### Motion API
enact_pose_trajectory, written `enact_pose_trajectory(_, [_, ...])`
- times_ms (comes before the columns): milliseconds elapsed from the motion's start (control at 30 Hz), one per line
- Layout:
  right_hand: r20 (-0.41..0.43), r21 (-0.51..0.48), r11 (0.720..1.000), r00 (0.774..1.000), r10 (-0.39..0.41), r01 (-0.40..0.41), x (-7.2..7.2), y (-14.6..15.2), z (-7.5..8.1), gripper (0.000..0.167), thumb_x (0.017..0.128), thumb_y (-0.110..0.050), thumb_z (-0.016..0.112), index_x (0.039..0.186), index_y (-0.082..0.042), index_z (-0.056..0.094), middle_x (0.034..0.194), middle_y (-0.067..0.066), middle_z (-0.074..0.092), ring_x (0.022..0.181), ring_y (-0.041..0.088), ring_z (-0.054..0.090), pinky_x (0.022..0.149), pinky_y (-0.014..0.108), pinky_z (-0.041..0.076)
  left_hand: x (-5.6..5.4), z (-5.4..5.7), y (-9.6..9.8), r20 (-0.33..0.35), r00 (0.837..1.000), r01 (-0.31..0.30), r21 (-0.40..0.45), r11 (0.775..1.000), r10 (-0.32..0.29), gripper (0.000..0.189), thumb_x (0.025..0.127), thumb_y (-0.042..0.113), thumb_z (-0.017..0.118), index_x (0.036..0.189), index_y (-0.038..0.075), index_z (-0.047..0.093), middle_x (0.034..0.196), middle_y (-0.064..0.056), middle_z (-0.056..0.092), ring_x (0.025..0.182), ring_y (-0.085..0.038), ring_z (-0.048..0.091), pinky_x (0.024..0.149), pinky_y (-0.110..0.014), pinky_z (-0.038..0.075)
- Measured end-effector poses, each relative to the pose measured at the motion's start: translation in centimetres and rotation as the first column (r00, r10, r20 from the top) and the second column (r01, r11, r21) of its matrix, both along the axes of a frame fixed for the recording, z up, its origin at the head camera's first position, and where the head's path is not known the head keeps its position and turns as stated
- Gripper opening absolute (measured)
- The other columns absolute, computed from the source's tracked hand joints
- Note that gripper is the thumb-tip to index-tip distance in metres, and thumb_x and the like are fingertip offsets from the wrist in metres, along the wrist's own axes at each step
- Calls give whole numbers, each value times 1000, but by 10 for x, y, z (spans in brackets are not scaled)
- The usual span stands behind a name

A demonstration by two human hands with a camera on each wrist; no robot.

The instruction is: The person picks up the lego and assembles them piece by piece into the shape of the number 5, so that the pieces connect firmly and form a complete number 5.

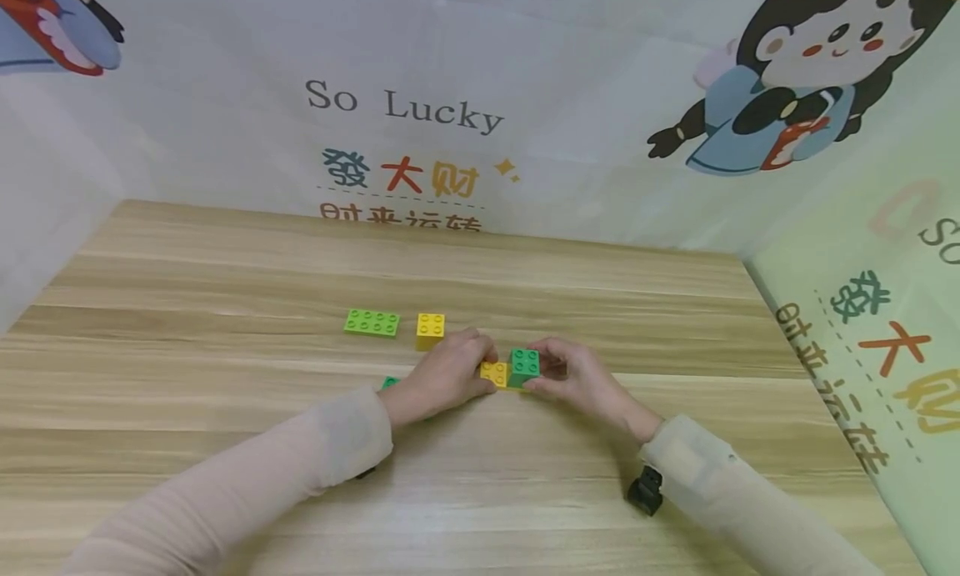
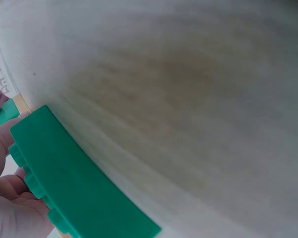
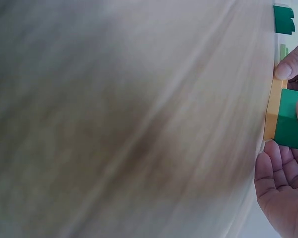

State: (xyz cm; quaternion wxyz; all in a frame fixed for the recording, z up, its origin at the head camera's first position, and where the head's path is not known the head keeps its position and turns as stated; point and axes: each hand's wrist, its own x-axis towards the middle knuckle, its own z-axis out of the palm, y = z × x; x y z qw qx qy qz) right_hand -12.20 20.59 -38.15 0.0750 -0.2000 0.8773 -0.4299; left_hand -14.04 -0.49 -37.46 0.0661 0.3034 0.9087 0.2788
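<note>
On the right end of a flat yellow toy brick (image 1: 492, 374) sits a square green brick (image 1: 524, 366), studs upward. My left hand (image 1: 448, 369) pinches the yellow brick's left end between thumb and fingers. From the other side, my right hand (image 1: 576, 383) holds the green brick, its thumb pressed to the near face in the right wrist view. The yellow edge (image 3: 271, 116) shows beneath the green side there. Another green brick (image 2: 77, 173) stands close by my left hand in the left wrist view; my left wrist mostly hides it in the head view.
Beyond my left hand stand a tall yellow brick (image 1: 431, 332) and a flat light-green brick (image 1: 372, 323). The wood-grain table (image 1: 225, 309) meets a printed white cloth (image 1: 562, 176) at the back and sides. A black wrist camera (image 1: 646, 490) hangs under my right sleeve.
</note>
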Motion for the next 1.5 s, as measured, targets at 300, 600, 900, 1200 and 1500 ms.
enact_pose_trajectory(300, [11, 11, 1000, 1000, 10, -10, -1, -4, -5, 38, 80, -7, 73, 112, 8, 60, 95, 14, 66, 85, 18, 61, 76, 25, 53, 2, 2, -7, 45, 999, -4, -20, 1000, 5, 34, 80, 17, 76, 107, 1, 63, 103, -10, 62, 91, -20, 55, 83, -33, 49])
enact_pose_trajectory(600, [20, 9, 1000, 1000, 0, 0, 1, -1, -3, 37, 80, -6, 73, 111, 9, 59, 94, 14, 66, 84, 19, 60, 75, 25, 53, 5, 16, -24, 119, 993, -21, 48, 999, 15, 38, 82, 19, 73, 115, 3, 62, 114, -8, 64, 107, -21, 58, 94, -34, 47])
enact_pose_trajectory(900, [13, 23, 1000, 1000, -9, 9, 0, -2, -4, 38, 79, -6, 74, 110, 9, 60, 93, 13, 66, 83, 17, 60, 73, 23, 53, 8, 23, -68, 151, 988, 14, 72, 997, -25, 36, 83, 22, 73, 112, 3, 63, 111, -7, 66, 102, -18, 61, 90, -33, 50])
enact_pose_trajectory(1200, [8, 6, 1000, 1000, 10, -10, 0, -2, -3, 40, 80, -8, 73, 112, 10, 58, 94, 15, 65, 84, 19, 60, 73, 24, 53, 14, 13, -94, 86, 994, 58, 54, 997, -62, 45, 72, 27, 82, 106, 5, 63, 104, -4, 67, 96, -16, 62, 85, -33, 51])
enact_pose_trajectory(1500, [20, 1, 1000, 1000, 4, -4, 0, -2, -3, 38, 80, -6, 73, 111, 9, 59, 94, 14, 65, 83, 17, 60, 73, 22, 53, 13, 6, -97, 10, 994, 104, 17, 994, -105, 45, 71, 27, 82, 106, 5, 64, 101, -2, 66, 92, -14, 59, 83, -32, 49])
